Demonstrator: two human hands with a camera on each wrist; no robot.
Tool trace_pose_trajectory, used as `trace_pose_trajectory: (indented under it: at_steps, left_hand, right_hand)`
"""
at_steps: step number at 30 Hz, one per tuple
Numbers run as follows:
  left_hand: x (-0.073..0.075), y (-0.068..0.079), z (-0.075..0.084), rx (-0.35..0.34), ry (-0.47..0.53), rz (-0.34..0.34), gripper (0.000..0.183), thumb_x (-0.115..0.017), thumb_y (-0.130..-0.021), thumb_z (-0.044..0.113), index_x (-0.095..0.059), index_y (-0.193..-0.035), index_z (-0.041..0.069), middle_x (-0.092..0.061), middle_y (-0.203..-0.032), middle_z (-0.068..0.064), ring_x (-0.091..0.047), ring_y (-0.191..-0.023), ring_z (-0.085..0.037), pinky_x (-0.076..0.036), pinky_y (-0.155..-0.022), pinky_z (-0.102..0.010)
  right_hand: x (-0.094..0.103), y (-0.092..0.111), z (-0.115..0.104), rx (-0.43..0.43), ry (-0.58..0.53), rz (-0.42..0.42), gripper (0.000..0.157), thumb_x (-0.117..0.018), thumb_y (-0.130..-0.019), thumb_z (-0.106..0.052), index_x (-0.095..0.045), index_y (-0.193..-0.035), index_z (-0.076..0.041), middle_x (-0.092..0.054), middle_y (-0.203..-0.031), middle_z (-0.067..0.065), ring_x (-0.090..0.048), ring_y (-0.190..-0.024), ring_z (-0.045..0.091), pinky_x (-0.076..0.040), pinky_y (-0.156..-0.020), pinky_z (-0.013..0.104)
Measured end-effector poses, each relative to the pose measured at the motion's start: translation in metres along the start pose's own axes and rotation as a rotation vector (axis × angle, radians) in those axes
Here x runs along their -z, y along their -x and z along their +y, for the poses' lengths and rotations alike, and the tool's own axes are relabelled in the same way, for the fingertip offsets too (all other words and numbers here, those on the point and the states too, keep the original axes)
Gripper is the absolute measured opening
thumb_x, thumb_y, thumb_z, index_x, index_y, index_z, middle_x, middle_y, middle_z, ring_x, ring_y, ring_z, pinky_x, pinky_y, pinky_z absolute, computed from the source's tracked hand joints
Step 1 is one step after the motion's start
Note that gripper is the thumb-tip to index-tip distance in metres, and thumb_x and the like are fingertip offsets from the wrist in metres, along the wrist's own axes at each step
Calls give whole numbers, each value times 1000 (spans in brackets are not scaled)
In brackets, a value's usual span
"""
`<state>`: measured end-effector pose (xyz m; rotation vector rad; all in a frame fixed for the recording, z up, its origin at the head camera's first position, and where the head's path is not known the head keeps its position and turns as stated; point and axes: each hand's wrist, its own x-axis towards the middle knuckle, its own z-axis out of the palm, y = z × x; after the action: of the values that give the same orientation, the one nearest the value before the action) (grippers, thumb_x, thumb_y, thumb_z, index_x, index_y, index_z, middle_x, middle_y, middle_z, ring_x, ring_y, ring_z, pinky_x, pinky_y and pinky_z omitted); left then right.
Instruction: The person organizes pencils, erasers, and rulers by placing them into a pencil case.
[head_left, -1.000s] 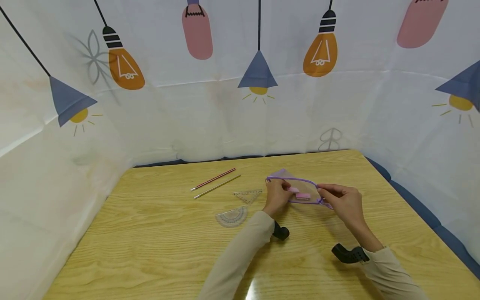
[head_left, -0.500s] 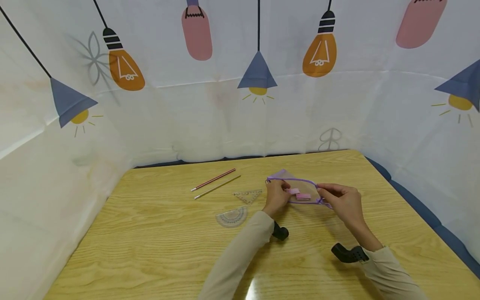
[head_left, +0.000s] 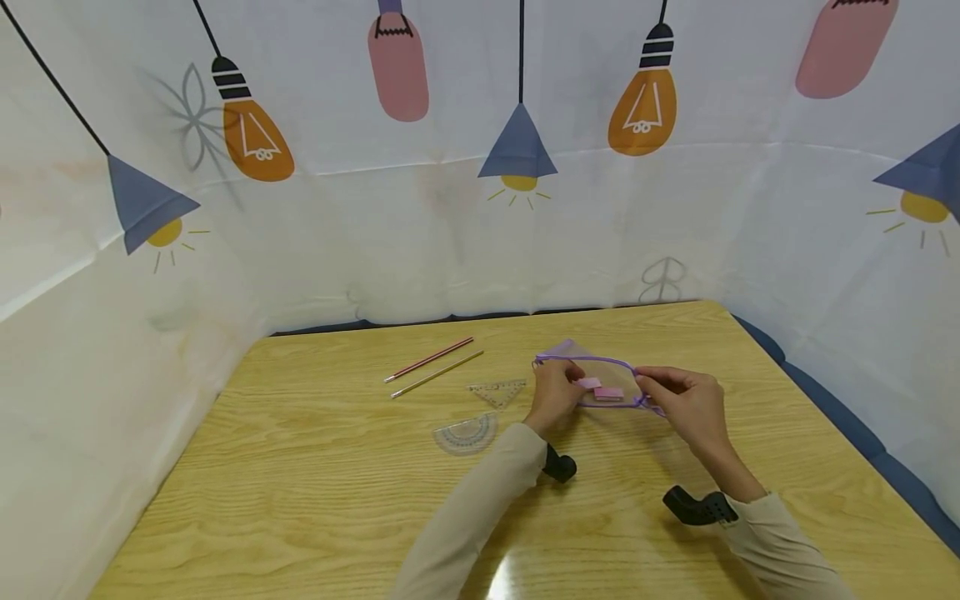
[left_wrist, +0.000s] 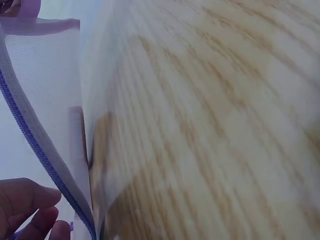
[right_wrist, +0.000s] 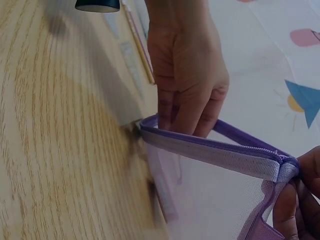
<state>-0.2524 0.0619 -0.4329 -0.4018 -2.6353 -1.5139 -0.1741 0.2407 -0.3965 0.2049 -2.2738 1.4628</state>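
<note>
The mesh zip pouch [right_wrist: 210,182] is held at the right half of the desk [head_left: 315,500], its long axis running left to right and its unzipped mouth facing up toward the person. Pale, see-through mesh forms the walls; purple zipper tape with a whitish band rims the opening. Pink blocks [head_left: 609,393] show inside. The right hand [head_left: 686,406] pinches the pouch's right end. The left hand [head_left: 553,390] dips bent fingers into the mouth; whether they grip anything, I cannot tell. A clear set square [head_left: 497,392] and protractor [head_left: 465,435] lie left of the pouch.
</note>
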Motion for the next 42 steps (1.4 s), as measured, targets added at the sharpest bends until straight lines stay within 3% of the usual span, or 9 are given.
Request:
trace_pose_trajectory:
  at_steps: [5, 13, 18, 27, 33, 37, 42]
  left_hand:
    - [4, 3, 0, -23, 41, -26, 10, -73, -83, 1, -71, -93, -3, -67, -85, -7, -56, -74, -10, -47, -69, -21]
    - [11, 8, -2, -74, 48, -49, 11, -73, -83, -1, -71, -94, -3, -69, -89, -11, -55, -73, -8, -47, -68, -20]
    - [15, 10, 0, -102, 26, -72, 10, -73, -84, 1, -71, -93, -2, -68, -86, -7, -57, -72, -7, -48, -66, -19]
    - [22, 14, 7, -131, -155, -110, 13, -72, -87, 16, -72, -94, 5, -61, -80, 5, -53, -69, -6, -44, -60, -21]
    - [23, 15, 9, -176, -273, -129, 11, -70, -86, 17, -71, -92, 7, -58, -78, 5, -49, -63, -5, -41, -52, -20]
    - [26, 15, 14, -191, -349, -124, 13, -70, -86, 19, -70, -92, 8, -58, -76, 6, -49, -62, -5, -40, -52, -20]
    - [31, 17, 18, -220, -430, -120, 17, -70, -86, 22, -70, -95, 8, -60, -76, 6, -50, -61, -5, -40, -53, -20]
  right_hand:
    - [-1, -2, 14, -15, -9, 10, 22, -70, -90, -14, -73, -104, 3, -70, -91, 21, -66, -67, 9, -53, -56, 24]
    - [0, -2, 15, -20, 4, 23, 23, -71, -90, -16, -73, -103, 3, -71, -88, 14, -66, -67, 9, -53, -55, 23]
    - [-1, -2, 15, -25, 15, 27, 23, -71, -90, -16, -73, -102, 3, -71, -88, 13, -66, -66, 9, -53, -55, 23]
    - [-2, -1, 13, -28, 3, 32, 23, -72, -90, -17, -74, -102, 2, -70, -88, 17, -65, -66, 10, -53, -54, 23]
    - [-2, -1, 13, -28, -11, 33, 22, -72, -89, -16, -74, -102, 1, -71, -84, 7, -65, -66, 11, -52, -53, 24]
    - [-3, -1, 13, -22, -7, 31, 22, -72, -89, -16, -74, -103, 1, -71, -86, 13, -65, -66, 11, -51, -52, 25]
    - [-4, -1, 13, -21, 0, 37, 21, -72, -89, -16, -74, -102, 0, -71, -85, 11, -65, -65, 11, -51, -50, 26]
